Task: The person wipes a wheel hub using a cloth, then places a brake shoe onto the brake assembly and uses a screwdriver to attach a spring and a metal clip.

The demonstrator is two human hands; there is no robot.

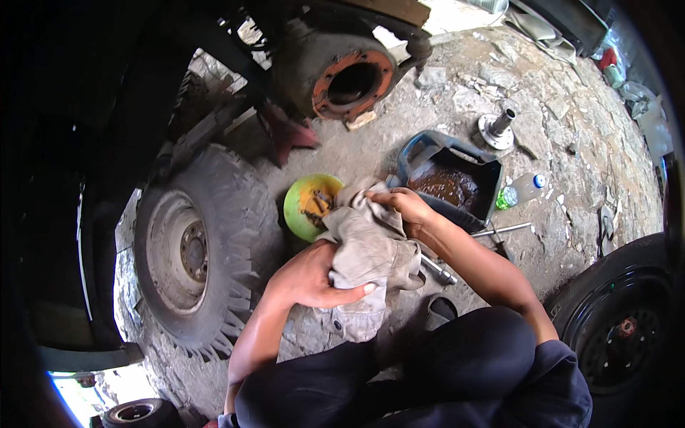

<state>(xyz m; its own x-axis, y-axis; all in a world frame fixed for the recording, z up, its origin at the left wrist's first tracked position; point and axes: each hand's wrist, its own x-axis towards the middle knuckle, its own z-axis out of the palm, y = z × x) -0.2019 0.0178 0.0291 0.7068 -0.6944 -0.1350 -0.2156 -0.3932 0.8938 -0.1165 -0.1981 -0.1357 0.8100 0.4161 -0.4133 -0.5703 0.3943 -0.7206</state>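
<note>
A crumpled beige cloth (364, 271) hangs between my hands above my knees. My left hand (307, 282) grips its lower left part with the thumb across the front; the fingers behind it are hidden. My right hand (403, 207) pinches the upper part. Partly behind the cloth is a yellow-green bowl (295, 207) holding several small dark metal parts (320, 203). To its right sits a cut-open blue-black container (485, 214) with dark brown liquid in it. A metal socket tool (442, 273) lies just below my right forearm.
A treaded wheel (235, 214) stands left; a black wheel (585, 328) is right. An open axle housing (300, 71) with an orange flange hangs above a red stand (282, 135). A metal spindle (494, 132), plastic bottle (526, 188) and steel bar (514, 228) are on the broken stone floor (556, 143).
</note>
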